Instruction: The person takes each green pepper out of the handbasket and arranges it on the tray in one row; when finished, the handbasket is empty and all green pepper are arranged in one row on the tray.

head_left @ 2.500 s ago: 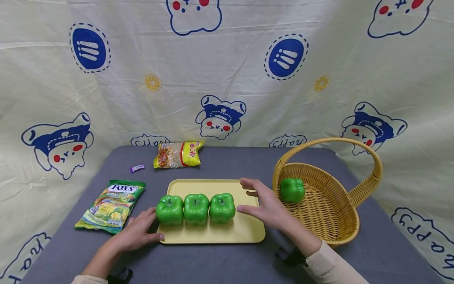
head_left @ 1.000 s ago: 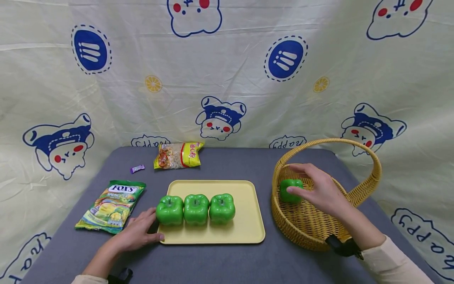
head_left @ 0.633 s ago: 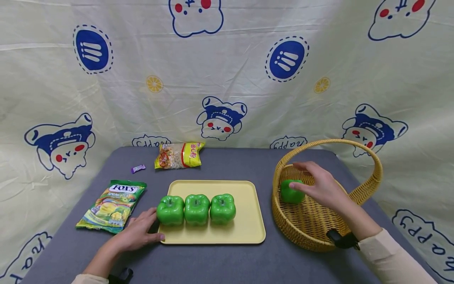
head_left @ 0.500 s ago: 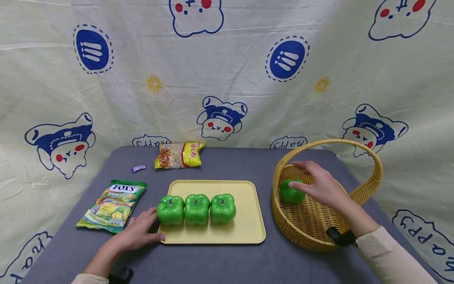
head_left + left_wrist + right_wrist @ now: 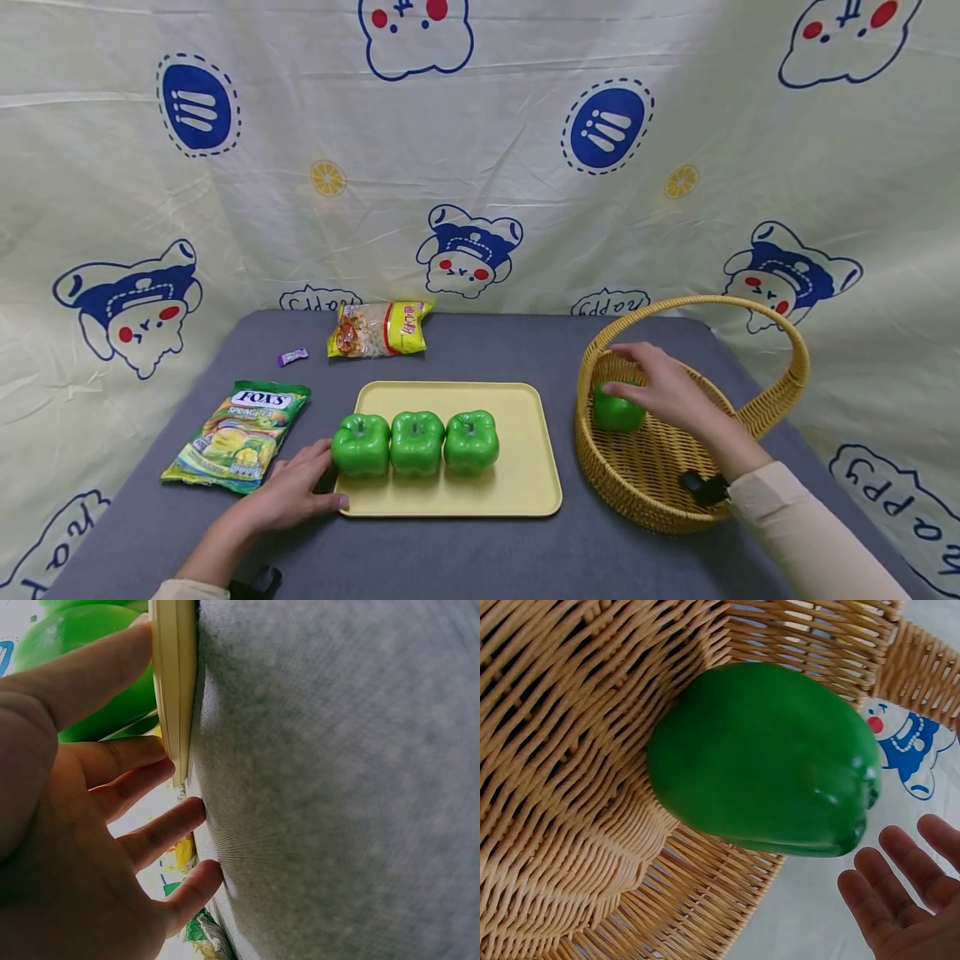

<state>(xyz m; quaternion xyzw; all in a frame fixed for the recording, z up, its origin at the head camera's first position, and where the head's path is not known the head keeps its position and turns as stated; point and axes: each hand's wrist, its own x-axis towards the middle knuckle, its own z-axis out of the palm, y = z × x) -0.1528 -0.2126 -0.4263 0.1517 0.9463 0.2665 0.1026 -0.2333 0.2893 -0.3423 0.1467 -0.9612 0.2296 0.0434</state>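
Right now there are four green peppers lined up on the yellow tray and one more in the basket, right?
Not quite. The yellow tray holds three green peppers in a row, not four, as the head view shows. One more green pepper does lie in the basket, by the right hand.

A pale cream cloth backdrop (image 5: 525, 150) hangs wrinkled behind everything, printed with blue cartoon bears, blue dashed ovals and little lemon slices. In front sits the counter (image 5: 480, 558), covered in plain grey fabric, under soft even light.
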